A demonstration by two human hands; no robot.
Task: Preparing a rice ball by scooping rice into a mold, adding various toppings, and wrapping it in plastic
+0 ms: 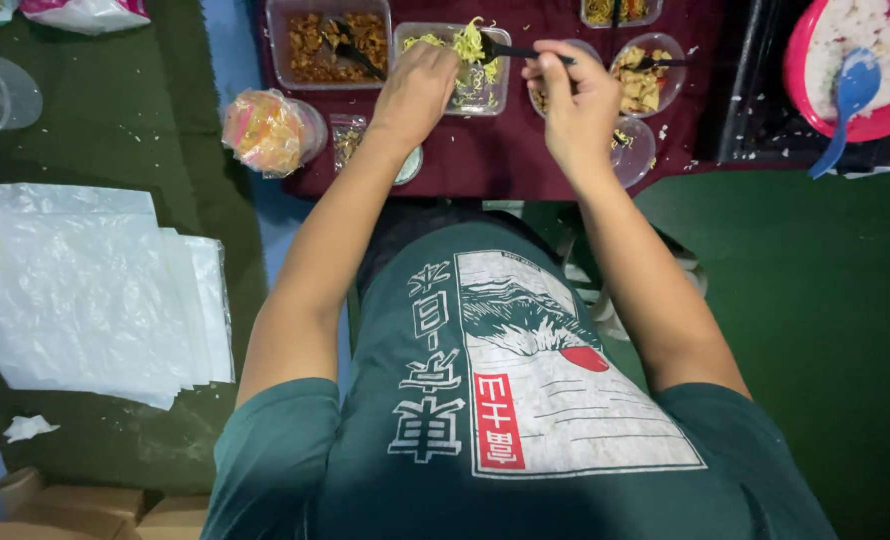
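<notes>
One head-worn camera looks steeply down over the person's chest, close above both forearms, facing the far maroon table (pixel 505 160); green floor (pixel 825 330) spreads left and right.

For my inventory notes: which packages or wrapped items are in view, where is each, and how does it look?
Clear bag: left of the dark red cloth, rounded, orange and pink contents.
Small clear sachet: beside that bag, brownish contents.
Pink-and-white packet: top left corner, crumpled.
Stack of white sheets: left, flat, rectangular.

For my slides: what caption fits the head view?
Right hand lifts noodles with a black fork; left hand steadies them.
</notes>
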